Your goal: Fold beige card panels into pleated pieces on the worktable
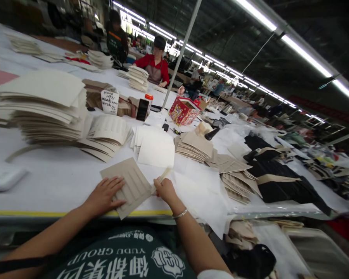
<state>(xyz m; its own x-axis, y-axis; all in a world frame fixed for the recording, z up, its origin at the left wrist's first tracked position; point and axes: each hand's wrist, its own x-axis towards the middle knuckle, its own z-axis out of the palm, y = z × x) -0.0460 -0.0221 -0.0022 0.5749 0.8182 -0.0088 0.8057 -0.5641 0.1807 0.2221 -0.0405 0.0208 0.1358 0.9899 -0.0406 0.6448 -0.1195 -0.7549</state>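
Note:
A beige fabric panel (130, 184) with raised parallel ridges lies at the table's front edge, one corner reaching over it. My left hand (106, 195) rests flat on the panel's left side, fingers stretched out and thumb apart. At the panel's right corner, my right hand (165, 190) is closed on a narrow pale strip (164, 174) that sticks up past the fingers. Whether the strip touches the panel is hidden by the fingers. Just behind are white panels (156, 149) and a fanned stack of cream panels (109, 131).
A tall stack of panels (43, 104) stands at left. Beige stacks (194, 145) and black fabric (282, 178) lie to the right. Farther back are a phone (142, 109), a red box (184, 111) and a metal pole (182, 56). A co-worker in red (154, 66) works across the table.

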